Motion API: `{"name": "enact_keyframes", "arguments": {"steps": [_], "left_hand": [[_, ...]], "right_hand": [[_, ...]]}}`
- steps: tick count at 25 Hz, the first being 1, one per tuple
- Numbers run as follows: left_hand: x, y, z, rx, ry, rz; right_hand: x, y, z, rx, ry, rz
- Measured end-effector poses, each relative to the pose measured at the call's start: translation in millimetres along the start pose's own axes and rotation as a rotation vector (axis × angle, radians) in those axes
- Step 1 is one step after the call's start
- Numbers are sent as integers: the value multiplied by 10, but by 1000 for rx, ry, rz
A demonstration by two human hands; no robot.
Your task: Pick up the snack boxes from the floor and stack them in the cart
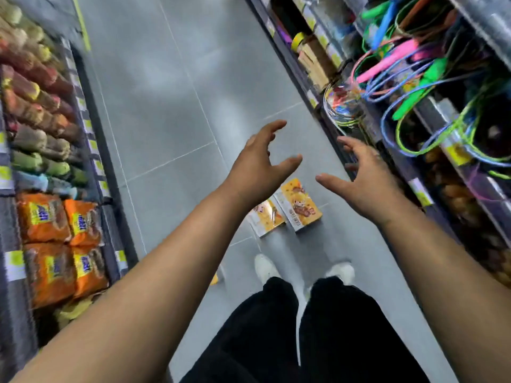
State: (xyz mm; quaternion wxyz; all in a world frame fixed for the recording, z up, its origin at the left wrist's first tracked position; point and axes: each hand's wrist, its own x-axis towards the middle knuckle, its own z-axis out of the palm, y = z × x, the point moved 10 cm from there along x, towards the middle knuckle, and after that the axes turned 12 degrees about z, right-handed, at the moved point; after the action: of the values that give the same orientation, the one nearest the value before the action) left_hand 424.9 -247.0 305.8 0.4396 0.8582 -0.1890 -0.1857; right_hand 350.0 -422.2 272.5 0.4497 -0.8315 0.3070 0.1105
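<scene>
Yellow snack boxes (pixel 286 208), two side by side, lie on the grey floor (pixel 171 106) at 12 o'clock from the person's shoes. Left hand (pixel 257 167) and right hand (pixel 367 183) hover above, each grip wide and empty. No cart visible; stacking remains ahead.

- Grey tiled floor (pixel 171 111), pale grout lines, soft glare.
- Left shelving (pixel 91 150): orange snack packs (pixel 60 244).
- Right shelving (pixel 431 111): coloured cords (pixel 414 51), yellow price tags.
</scene>
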Motion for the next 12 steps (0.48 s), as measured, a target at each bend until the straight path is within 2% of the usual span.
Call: {"name": "enact_keyframes", "arguments": {"steps": [6, 12], "left_hand": [[697, -1598, 1145, -2, -168, -158], [1260, -3297, 2403, 136, -325, -229]], "right_hand": [[1012, 1449, 1052, -53, -89, 261], [1925, 3077, 2091, -93, -132, 490]]}}
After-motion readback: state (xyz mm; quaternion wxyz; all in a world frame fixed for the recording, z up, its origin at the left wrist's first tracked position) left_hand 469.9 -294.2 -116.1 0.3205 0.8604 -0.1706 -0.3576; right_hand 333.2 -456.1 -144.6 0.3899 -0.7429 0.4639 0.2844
